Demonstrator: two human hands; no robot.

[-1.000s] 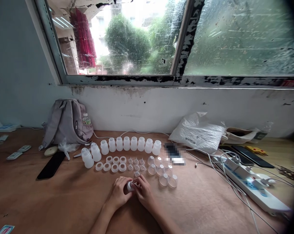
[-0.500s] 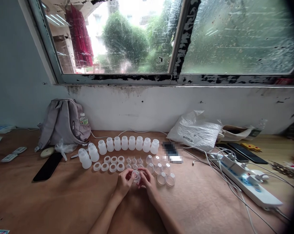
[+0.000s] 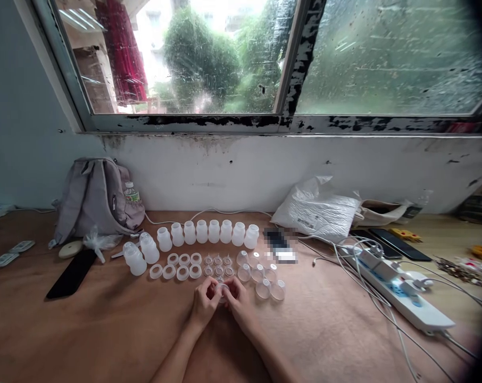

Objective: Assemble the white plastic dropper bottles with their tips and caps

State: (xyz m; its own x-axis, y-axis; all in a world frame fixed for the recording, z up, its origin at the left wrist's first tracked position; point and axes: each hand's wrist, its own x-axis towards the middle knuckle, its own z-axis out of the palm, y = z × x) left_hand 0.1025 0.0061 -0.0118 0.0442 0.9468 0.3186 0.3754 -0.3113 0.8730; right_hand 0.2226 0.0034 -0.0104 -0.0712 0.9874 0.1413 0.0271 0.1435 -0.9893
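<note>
Bench [image 3: 105,319] under window | left hand [image 3: 204,302] and right hand [image 3: 238,299] closed together on small clear part [image 3: 224,289], now lifted nearer the rings [image 3: 176,266]

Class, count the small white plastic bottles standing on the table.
10: eight in a row near the wall, two more at its left end, in front of the backpack.

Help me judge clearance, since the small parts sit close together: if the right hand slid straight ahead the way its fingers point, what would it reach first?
The right hand points up-left toward the window. Beyond the small clear piece it pinches, it would probably first meet the little nipples, though depth is unclear.
</note>
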